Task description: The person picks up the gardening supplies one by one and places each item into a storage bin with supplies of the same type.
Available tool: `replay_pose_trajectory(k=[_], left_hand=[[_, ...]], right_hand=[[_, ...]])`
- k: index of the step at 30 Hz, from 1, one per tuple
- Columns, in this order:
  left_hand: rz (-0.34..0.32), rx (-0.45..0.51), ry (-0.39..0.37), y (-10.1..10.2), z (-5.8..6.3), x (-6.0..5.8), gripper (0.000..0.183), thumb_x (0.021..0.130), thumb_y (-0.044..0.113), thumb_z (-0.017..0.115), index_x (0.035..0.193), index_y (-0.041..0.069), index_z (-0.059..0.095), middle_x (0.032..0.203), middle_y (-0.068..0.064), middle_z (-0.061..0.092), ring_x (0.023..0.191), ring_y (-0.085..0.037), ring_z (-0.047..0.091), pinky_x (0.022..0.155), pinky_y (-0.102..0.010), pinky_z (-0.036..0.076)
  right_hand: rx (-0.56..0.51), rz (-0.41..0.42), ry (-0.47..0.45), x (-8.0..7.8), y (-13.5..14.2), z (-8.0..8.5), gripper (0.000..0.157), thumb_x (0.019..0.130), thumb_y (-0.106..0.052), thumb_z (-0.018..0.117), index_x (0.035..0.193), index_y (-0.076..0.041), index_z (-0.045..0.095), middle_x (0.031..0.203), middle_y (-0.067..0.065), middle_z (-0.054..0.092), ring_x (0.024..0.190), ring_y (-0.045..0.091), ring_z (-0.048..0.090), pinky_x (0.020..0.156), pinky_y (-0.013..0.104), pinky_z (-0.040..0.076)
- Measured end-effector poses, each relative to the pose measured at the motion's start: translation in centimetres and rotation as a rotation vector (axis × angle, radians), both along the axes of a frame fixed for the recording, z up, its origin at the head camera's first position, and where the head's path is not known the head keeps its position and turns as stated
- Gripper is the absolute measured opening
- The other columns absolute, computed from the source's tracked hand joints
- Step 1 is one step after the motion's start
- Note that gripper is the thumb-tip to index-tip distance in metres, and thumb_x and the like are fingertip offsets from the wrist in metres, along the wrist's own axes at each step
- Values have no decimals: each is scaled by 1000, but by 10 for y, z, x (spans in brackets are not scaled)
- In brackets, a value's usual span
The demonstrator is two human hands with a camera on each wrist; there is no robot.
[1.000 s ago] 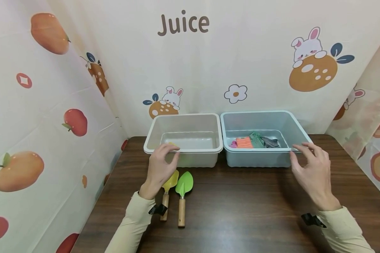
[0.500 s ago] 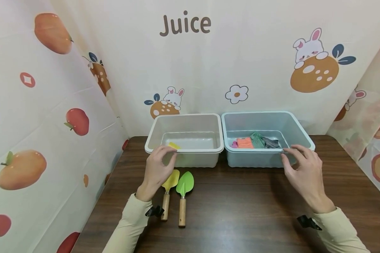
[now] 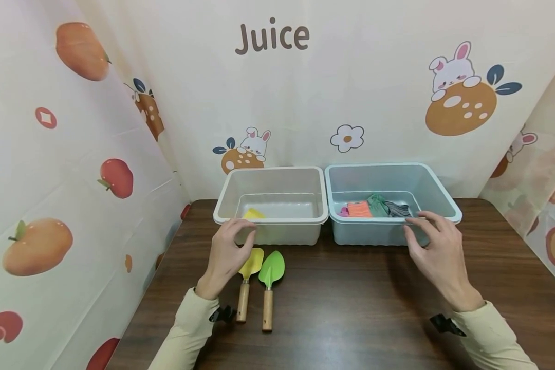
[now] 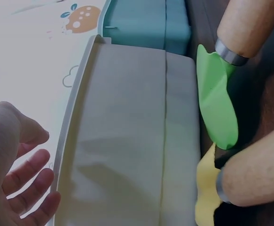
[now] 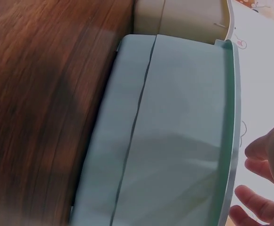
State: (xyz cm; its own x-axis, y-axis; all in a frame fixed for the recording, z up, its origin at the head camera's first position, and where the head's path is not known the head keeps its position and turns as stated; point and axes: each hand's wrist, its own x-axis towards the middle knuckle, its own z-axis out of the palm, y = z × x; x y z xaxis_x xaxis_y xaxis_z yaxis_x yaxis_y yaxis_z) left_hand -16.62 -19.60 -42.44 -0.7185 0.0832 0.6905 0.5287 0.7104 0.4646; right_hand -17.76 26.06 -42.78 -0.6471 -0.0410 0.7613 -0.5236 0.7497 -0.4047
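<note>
Two bins stand side by side on the tabletop, each with a person's hand at its near side. In the head view, with twelve o'clock pointing away from the wearer, the pale bin lies at one to two o'clock from the left hand; the blue bin lies at ten to eleven from the right hand. Each bin's long axis runs nine to three. Both hands are released, fingers loosely bent and holding nothing; whether any fingertip touches a rim, I cannot tell.

The left hand is the nearer to the yellow trowel, at about four o'clock, and to the green trowel just past it. Both lie blade toward twelve, handle toward six. Their blades are smooth and leaf-like, the handles rounded pale wood with metal collars.

The bins look like smooth plastic, with turned-out rims and rounded corners. A small yellow piece sits in the pale bin; the blue one holds soft-looking bundles: ribbed orange cloth, crumpled green cloth and striped grey cloth. The tabletop is dark, wood-grained.
</note>
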Motion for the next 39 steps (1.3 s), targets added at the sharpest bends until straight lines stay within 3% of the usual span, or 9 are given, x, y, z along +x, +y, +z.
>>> replay_pose_trajectory(k=[11, 20, 39], left_hand=[[11, 11, -4, -4, -1, 4, 16, 89, 5, 81, 105, 8, 80, 109, -8, 78, 105, -28, 72, 91, -47, 57], [4, 9, -12, -5, -1, 5, 17, 90, 4, 80, 106, 8, 80, 110, -8, 78, 105, -27, 72, 91, -48, 57], [40, -31, -44, -21, -10, 14, 16, 90, 3, 79, 105, 9, 79, 103, -6, 77, 100, -26, 70, 87, -48, 57]], right_hand=[[13, 40, -9, -2, -14, 1, 23, 85, 1, 81, 108, 2, 80, 120, 26, 70, 114, 49, 60, 96, 68, 40], [16, 41, -12, -3, -21, 2, 35, 83, 2, 83, 117, 3, 77, 119, 25, 70, 114, 47, 60, 96, 66, 41], [70, 138, 17, -12, -49, 2, 29, 85, -3, 83, 113, 3, 77, 117, 24, 72, 112, 44, 64, 102, 64, 45]])
